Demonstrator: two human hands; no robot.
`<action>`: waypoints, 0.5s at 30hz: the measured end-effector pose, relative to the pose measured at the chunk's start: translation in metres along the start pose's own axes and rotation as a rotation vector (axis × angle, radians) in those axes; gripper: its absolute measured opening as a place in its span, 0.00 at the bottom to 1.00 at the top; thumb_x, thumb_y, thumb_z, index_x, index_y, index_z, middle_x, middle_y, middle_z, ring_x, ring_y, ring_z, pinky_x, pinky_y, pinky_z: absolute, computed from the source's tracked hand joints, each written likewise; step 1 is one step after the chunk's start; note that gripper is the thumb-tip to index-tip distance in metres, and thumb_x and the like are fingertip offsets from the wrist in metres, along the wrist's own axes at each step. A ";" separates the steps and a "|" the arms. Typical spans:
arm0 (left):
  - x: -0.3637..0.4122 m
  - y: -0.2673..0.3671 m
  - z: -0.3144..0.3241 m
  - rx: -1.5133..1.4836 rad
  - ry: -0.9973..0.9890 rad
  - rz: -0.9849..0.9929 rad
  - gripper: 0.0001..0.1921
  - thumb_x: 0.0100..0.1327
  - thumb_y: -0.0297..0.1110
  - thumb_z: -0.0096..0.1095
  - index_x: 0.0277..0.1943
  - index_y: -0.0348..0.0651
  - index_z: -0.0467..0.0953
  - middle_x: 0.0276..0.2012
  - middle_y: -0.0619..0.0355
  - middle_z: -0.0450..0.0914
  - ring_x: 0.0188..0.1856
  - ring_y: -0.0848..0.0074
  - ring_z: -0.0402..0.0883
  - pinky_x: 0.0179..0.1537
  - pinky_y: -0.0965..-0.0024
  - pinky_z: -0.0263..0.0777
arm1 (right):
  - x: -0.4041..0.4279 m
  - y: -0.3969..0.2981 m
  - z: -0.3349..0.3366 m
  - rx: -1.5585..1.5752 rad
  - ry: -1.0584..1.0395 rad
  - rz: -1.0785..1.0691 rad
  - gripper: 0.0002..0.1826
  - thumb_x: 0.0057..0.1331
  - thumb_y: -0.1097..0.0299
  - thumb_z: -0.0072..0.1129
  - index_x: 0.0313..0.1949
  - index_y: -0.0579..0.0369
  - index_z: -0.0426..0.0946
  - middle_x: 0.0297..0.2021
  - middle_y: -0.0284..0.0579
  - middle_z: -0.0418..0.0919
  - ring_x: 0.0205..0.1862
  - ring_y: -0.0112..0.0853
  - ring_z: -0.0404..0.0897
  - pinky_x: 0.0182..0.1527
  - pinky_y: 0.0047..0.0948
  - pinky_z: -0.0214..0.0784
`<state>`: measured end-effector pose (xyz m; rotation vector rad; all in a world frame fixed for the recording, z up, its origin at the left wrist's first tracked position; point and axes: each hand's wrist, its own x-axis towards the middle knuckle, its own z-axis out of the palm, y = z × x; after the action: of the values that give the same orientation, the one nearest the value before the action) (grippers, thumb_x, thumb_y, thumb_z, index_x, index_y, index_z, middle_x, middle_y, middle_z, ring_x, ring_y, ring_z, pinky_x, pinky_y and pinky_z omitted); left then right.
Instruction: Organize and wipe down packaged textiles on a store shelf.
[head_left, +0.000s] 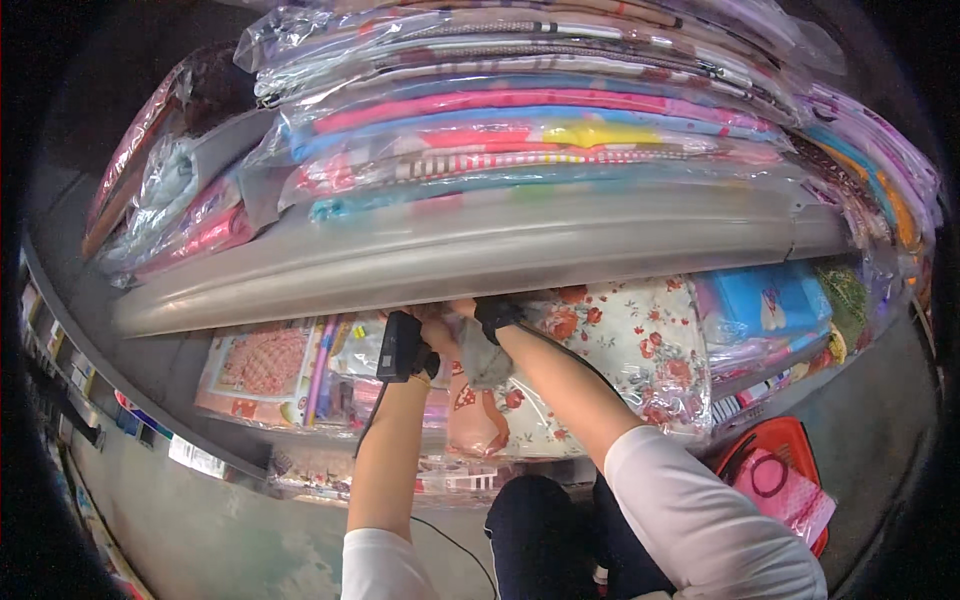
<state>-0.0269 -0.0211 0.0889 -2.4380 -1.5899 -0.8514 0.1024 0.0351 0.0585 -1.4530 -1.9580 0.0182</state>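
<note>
Both of my hands reach in under the front lip of a grey metal shelf (465, 259). A black device is strapped at the wrist of my left hand (439, 335), and its fingertips are hidden by shadow and the shelf lip. My right hand (463, 307), with a black strap at the wrist, also goes in beneath the lip, fingers out of sight. Below them lies a white rose-print textile (622, 352) in clear plastic. Close to my left hand is a peach-coloured printed piece (474, 416) with a darker patterned area. Whether either hand holds anything cannot be made out.
Plastic-wrapped folded textiles (525, 112) rise in a tall stack on the shelf. A pack with a pink rug picture (262, 360) lies left, a blue packaged textile (772, 300) right. A red basket (780, 435) with a pink item (780, 487) stands on the floor.
</note>
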 end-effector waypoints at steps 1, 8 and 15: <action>-0.001 -0.002 -0.002 -0.002 0.005 0.000 0.24 0.47 0.32 0.54 0.49 0.35 0.65 0.43 0.46 0.71 0.46 0.61 0.69 0.45 0.65 0.63 | 0.003 0.000 0.002 0.008 -0.009 0.009 0.19 0.53 0.66 0.48 0.45 0.58 0.67 0.47 0.54 0.66 0.48 0.46 0.65 0.51 0.36 0.58; 0.000 -0.010 0.004 0.017 0.030 -0.028 0.25 0.46 0.32 0.56 0.49 0.35 0.65 0.42 0.45 0.71 0.45 0.60 0.69 0.44 0.65 0.63 | 0.001 0.009 -0.005 0.239 -0.102 0.089 0.21 0.60 0.64 0.42 0.51 0.59 0.63 0.53 0.56 0.62 0.53 0.47 0.62 0.53 0.36 0.55; 0.001 -0.020 0.015 -0.015 0.070 -0.065 0.25 0.44 0.32 0.57 0.49 0.34 0.66 0.41 0.45 0.71 0.45 0.59 0.69 0.43 0.65 0.63 | -0.054 -0.015 -0.061 0.069 0.156 0.029 0.17 0.41 0.76 0.52 0.35 0.53 0.74 0.34 0.46 0.74 0.34 0.43 0.72 0.37 0.37 0.62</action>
<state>-0.0386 -0.0053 0.0732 -2.3504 -1.6524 -0.9518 0.1298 -0.0395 0.0832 -1.3954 -1.7931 -0.0138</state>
